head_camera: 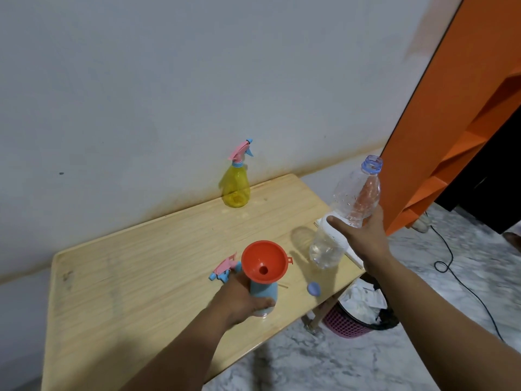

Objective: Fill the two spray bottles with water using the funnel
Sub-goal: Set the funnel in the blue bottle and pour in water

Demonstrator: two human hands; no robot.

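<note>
— Now, we are holding the clear water bottle [348, 210] up over the bench [158, 249] in our right hand [363, 235], its uncapped mouth pointing up and away. How is it going to handle?

— Thin plastic, we judge, soft under a squeeze and light with so little water left at its bottom. We are taking it around the middle, fingers wrapped closed on the barrel, which looks like the sensible place.

— And the left hand [242, 300]?

— Its grip is closed around the lower body of the blue spray bottle [263, 292], standing near the bench's front edge. The orange funnel [264, 262] is sitting in its neck, top-heavy, so we are steadying low.

— The other pieces?

— The removed pink-and-blue trigger head [224, 269] is lying just beside the funnel, the blue cap [313, 288] near the edge. The yellow spray bottle [235, 183] is standing well apart by the wall, trigger on.
</note>
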